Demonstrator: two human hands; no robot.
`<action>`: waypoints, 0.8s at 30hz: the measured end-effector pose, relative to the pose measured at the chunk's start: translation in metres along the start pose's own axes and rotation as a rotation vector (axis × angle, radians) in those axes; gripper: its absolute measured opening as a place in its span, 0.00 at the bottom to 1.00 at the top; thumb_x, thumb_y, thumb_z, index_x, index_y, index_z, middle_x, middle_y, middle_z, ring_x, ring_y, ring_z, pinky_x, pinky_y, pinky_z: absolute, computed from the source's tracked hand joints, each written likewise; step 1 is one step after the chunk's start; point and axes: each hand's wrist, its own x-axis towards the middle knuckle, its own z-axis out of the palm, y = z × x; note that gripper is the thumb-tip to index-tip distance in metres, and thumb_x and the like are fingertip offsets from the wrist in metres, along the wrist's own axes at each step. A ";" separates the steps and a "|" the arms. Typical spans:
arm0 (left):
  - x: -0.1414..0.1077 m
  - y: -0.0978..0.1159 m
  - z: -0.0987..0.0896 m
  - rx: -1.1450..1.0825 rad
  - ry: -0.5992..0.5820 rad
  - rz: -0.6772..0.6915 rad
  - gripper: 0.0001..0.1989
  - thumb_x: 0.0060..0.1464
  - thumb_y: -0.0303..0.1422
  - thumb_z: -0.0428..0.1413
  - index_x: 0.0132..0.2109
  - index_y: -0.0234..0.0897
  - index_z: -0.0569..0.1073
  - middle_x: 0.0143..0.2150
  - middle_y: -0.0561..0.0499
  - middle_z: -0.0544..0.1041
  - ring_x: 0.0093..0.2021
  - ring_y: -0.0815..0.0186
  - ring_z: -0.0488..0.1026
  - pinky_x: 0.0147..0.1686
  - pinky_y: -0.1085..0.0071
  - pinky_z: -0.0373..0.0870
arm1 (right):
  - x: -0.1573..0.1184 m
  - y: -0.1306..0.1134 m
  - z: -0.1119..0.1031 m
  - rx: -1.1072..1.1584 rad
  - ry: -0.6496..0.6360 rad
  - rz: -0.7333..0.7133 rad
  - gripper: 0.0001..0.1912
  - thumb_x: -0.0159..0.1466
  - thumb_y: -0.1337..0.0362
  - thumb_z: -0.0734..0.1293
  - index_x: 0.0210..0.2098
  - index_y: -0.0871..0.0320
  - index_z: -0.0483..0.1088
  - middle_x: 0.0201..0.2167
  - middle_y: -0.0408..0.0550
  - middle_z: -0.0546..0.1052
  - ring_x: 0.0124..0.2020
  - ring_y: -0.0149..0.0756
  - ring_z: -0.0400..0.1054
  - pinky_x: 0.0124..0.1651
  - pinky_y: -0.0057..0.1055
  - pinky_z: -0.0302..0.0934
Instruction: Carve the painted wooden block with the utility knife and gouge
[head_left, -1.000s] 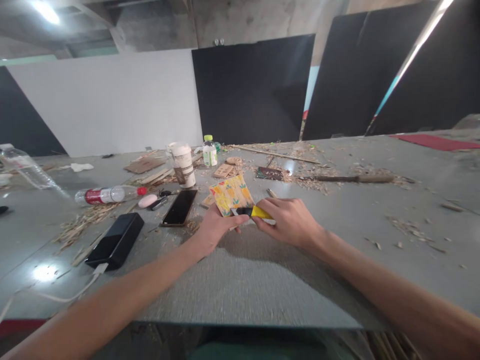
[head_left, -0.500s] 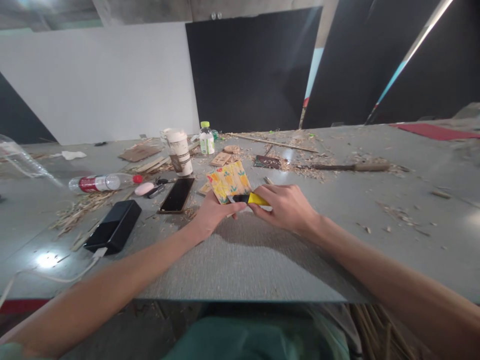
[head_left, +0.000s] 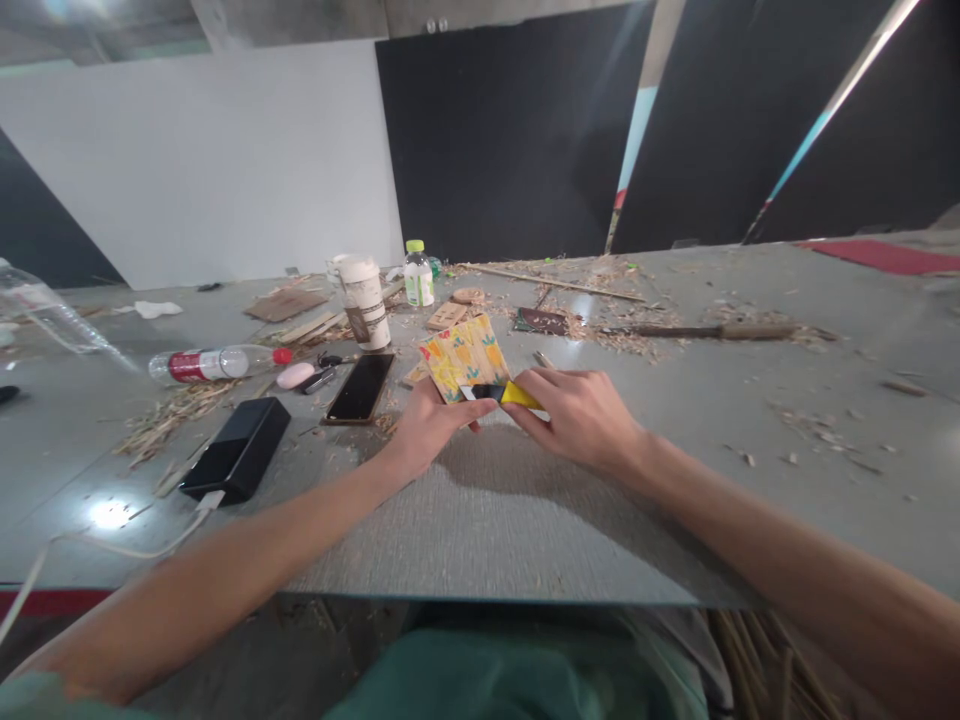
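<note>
Between the left fingers (head_left: pixel 466 411) sits a patterned panel (head_left: pixel 471 350).

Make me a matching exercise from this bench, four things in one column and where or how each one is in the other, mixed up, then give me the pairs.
Things:
1. Yellow-and-black knife
2. Painted panel
3. Phone
4. Red-capped bottle

Places or states:
A. Lying on its side
B. Held by its handle in the right hand
C. Flat, screen dark
D. Held in the left hand

Pairs: 1-B, 2-D, 3-C, 4-A
</note>
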 end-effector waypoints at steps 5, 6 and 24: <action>-0.002 0.001 0.000 0.017 0.009 0.005 0.20 0.49 0.38 0.76 0.47 0.37 0.82 0.43 0.47 0.83 0.36 0.65 0.76 0.27 0.74 0.77 | -0.002 -0.002 0.005 0.027 0.025 0.001 0.17 0.76 0.50 0.69 0.49 0.59 0.75 0.39 0.44 0.78 0.33 0.32 0.73 0.37 0.33 0.72; -0.003 0.002 0.001 0.023 0.010 0.005 0.20 0.49 0.38 0.75 0.48 0.36 0.82 0.43 0.46 0.83 0.36 0.64 0.76 0.27 0.74 0.78 | -0.003 -0.002 0.006 0.032 0.029 0.003 0.17 0.76 0.50 0.69 0.49 0.59 0.75 0.38 0.44 0.78 0.33 0.31 0.73 0.36 0.33 0.72; -0.006 0.000 0.003 0.067 0.066 0.011 0.18 0.53 0.40 0.73 0.48 0.37 0.83 0.46 0.44 0.85 0.39 0.62 0.79 0.28 0.73 0.79 | -0.002 -0.009 0.011 0.062 0.057 0.060 0.16 0.76 0.51 0.70 0.49 0.59 0.75 0.39 0.44 0.78 0.34 0.32 0.74 0.37 0.33 0.73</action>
